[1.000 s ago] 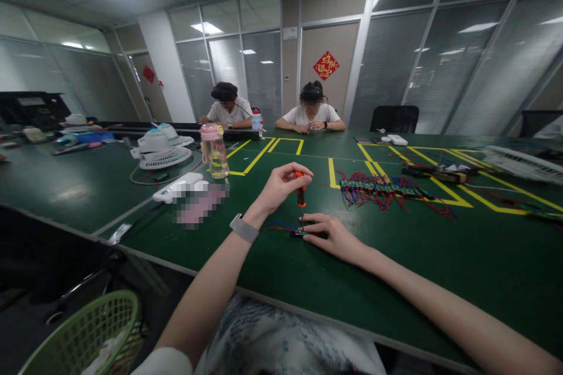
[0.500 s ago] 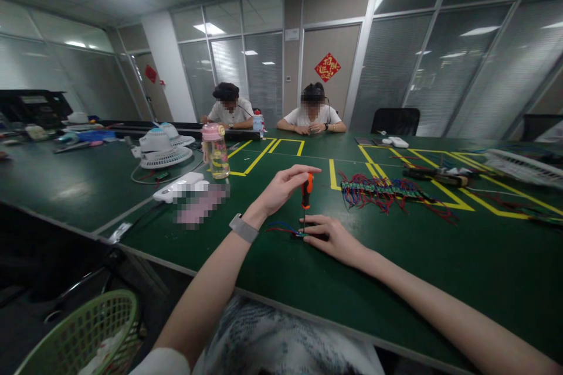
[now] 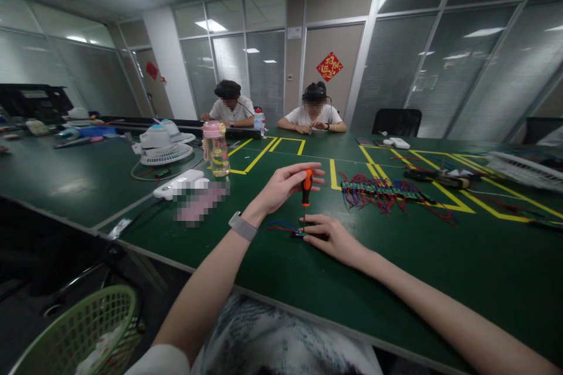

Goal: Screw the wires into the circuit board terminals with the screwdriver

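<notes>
An orange and black screwdriver point(image 3: 307, 190) stands upright, its tip on a small green circuit board point(image 3: 299, 234) on the table. My left hand point(image 3: 288, 184), a grey band on its wrist, has the handle between its thumb and fingers, the fingers stretched out behind it. With its fingertips, my right hand point(image 3: 332, 237) grips the board from the right, around the foot of the shaft. Red and blue wires point(image 3: 281, 226) run left from the board. The screw, if any, under the tip is too small to make out.
Several wired circuit boards point(image 3: 382, 190) lie in a row on the right. A pink-lidded bottle point(image 3: 216, 149), white fans point(image 3: 162, 149) and a white power strip point(image 3: 180, 183) are on the left. Two people sit across the green table point(image 3: 264, 272). A green basket point(image 3: 88, 319) stands below.
My left fingers have spread and shifted around the screwdriver handle, now showing to its right. The screwdriver stays upright on the board; my right hand has not visibly moved.
</notes>
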A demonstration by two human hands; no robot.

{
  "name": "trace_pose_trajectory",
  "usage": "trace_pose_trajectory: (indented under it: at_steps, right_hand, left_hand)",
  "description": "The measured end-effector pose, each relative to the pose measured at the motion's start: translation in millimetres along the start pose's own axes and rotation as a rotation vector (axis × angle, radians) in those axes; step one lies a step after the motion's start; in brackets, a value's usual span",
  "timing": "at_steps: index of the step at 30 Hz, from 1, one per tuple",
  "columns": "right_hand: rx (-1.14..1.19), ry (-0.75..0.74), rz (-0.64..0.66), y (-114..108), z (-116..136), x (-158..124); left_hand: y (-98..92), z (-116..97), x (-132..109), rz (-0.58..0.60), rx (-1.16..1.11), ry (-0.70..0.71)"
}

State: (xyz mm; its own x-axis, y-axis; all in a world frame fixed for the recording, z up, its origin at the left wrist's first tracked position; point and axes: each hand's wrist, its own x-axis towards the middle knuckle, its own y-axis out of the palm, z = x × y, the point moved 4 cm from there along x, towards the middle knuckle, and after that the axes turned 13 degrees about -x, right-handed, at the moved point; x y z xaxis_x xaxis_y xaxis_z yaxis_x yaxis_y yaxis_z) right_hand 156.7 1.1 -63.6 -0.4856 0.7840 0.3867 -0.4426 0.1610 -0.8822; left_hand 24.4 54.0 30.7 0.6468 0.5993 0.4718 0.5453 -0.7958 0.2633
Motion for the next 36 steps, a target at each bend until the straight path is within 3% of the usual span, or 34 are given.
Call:
trace_pose_trajectory:
  at_steps: [6, 10, 12, 16, 23, 29, 36]
  right_hand:
    - [0.014, -0.005, -0.001, -0.7, 1.6, -0.6]
    - [0.030, 0.000, -0.004, -0.6, 0.2, -0.5]
    - [0.068, 0.015, 0.005, -0.8, -1.6, 0.0]
    - [0.174, 0.068, 0.028, -1.6, -5.1, 1.0]
    - [0.209, 0.122, -0.024, -1.9, -4.4, 0.9]
    - [0.169, 0.165, -0.063, -1.3, -2.6, 0.6]
    - [0.269, 0.166, -0.053, -2.8, -4.3, 0.5]
  left_hand:
    - [1.0, -3.4, -1.1, -0.078, 0.266, 0.134]
    - [6.3, 0.9, -0.8, 0.006, 0.052, 0.027]
    - [4.1, 2.4, -0.8, -0.007, -0.005, -0.004]
    - [-4.0, 0.7, -0.7, -0.088, 0.135, 0.065]
    - [4.7, 4.3, -1.5, 0.008, -0.015, -0.024]
    - [-2.0, -1.4, -0.4, -0.164, 0.227, 0.188]
    - [3.2, 4.2, -0.9, -0.058, -0.019, 0.038]
